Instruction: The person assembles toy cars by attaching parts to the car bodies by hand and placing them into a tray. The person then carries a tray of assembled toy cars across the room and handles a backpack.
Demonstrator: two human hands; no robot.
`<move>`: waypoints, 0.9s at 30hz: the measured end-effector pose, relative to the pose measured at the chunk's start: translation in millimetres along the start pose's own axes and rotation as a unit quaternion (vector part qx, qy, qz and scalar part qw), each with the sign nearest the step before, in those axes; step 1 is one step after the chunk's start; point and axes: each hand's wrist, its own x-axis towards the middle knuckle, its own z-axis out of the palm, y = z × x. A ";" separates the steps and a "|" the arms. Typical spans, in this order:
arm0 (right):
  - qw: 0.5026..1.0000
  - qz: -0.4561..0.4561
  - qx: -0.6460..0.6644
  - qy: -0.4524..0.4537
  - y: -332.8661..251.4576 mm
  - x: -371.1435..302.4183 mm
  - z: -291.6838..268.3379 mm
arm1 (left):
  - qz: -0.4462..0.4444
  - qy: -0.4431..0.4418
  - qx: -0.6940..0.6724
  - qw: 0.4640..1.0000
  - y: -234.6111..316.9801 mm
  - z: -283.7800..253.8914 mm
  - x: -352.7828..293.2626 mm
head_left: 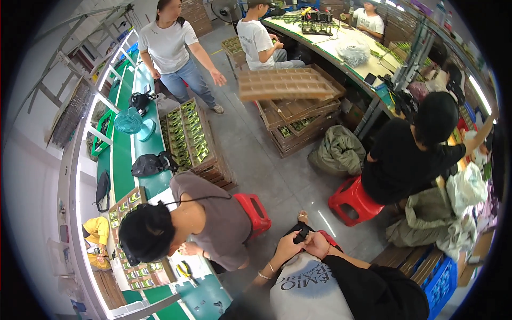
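Close in front of my printed shirt, my left hand (288, 248) and my right hand (318, 245) meet around a small black object (302, 235). Fingers of both hands are curled and pinch it from either side. Its kind is too small and too covered to make out. A bracelet sits on my left wrist.
To the left, a co-worker at the green bench (198, 290) sits on a red stool (253, 214), beside yellow-handled pliers (185, 271). Another red stool (354, 201) bears a co-worker at right. Stacked brown trays (290, 109) and a grey-green sack (338, 152) stand ahead.
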 end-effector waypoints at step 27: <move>0.992 -0.021 -0.066 0.104 -249.3 230.9 165.5 | 0.028 -0.153 0.142 0.978 64.8 -178.9 349.7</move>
